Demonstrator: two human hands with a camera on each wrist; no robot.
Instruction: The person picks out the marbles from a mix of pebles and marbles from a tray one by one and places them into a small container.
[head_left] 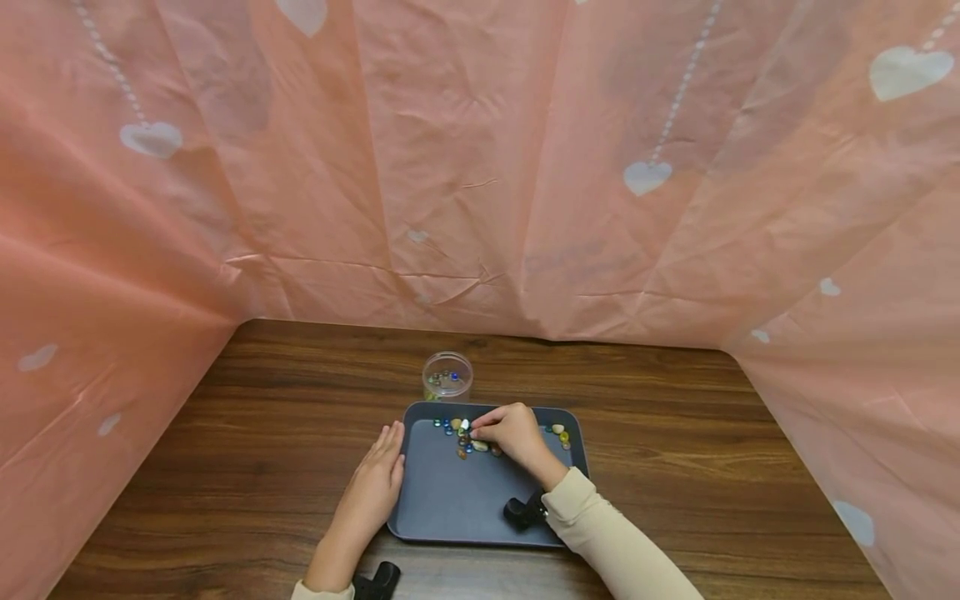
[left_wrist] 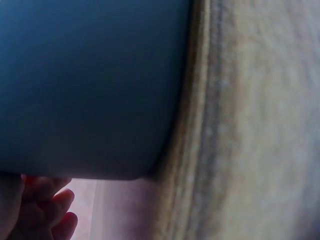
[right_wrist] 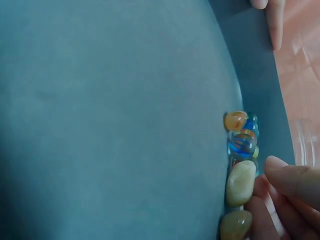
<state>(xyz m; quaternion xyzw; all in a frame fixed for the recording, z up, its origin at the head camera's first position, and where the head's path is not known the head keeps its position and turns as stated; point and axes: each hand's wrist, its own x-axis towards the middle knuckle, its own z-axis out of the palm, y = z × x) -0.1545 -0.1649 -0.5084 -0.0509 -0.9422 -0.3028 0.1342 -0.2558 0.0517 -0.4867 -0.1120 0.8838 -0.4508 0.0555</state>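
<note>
A dark grey tray (head_left: 457,508) lies on the table, with glass marbles and polished stones near its far edge. My left hand (head_left: 377,479) touches the tray's left rim with straight fingers; the left wrist view shows its fingers (left_wrist: 62,200) beside the tray wall. Over the tray, my right hand (head_left: 517,433) has thumb and fingers bent down among the pieces, by a white stone (head_left: 465,424). In the right wrist view the thumb (right_wrist: 295,175) is close to a pale oval stone (right_wrist: 241,184) and a blue-streaked marble (right_wrist: 242,145). Whether these fingers pinch anything is hidden.
A clear round tub (head_left: 447,379) holding some marbles stands just behind the tray. A few more pieces, a yellow marble (head_left: 564,436) among them, sit in the tray's far right corner. Pink curtains (head_left: 465,208) with white hearts enclose the wooden table (head_left: 690,450).
</note>
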